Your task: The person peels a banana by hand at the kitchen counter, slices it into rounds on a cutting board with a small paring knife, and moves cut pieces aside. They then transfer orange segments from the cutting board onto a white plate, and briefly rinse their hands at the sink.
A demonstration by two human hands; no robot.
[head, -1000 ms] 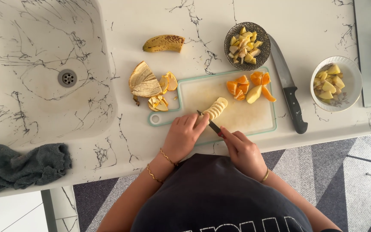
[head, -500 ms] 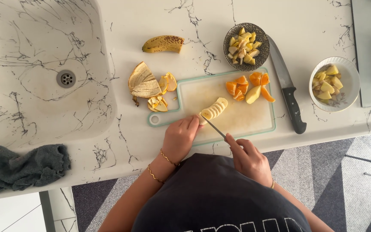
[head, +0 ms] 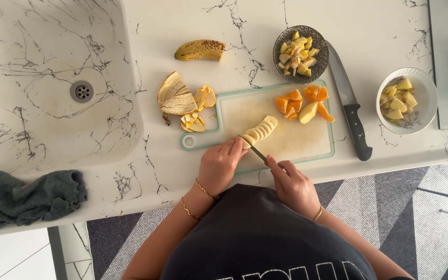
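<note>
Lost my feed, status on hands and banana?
Left hand steadies sliced banana. Right hand grips small knife, blade at banana. Cutting board unobstructed.

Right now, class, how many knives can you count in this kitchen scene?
2. A small knife is in the right hand, cutting the sliced banana on the cutting board. A large black-handled knife lies on the counter right of the board. None seems hidden.

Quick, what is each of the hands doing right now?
Left hand: closed on the banana, steadying it.
Right hand: closed, holding a small knife.
</note>
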